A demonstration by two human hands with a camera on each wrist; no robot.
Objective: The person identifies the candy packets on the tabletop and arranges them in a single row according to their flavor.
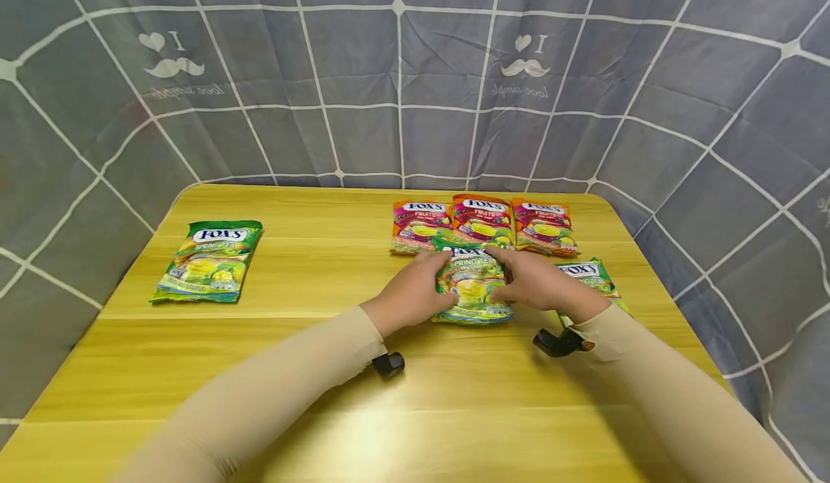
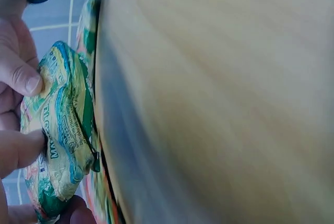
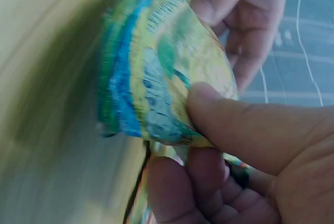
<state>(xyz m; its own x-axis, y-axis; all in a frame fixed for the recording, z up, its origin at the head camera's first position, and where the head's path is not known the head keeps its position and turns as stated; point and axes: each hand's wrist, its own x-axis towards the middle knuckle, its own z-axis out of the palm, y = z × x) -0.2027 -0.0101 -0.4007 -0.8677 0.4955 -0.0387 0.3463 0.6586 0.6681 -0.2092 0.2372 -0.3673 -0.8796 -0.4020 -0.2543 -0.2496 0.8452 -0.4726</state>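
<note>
Grey white-gridded curtain (image 1: 357,58) behind yellow wood-grain table (image 1: 318,267); white mustache prints (image 1: 524,68) on curtain.

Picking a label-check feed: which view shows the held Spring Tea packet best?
Head: the held Spring Tea packet shows its front, flavour name readable. Left wrist shows it sideways, creased, partly covered; right wrist, one end, blurred.

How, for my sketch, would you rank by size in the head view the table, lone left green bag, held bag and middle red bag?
1. Table
2. Lone green bag, held bag: too alike to rank
3. Middle red bag, partly hidden
</note>
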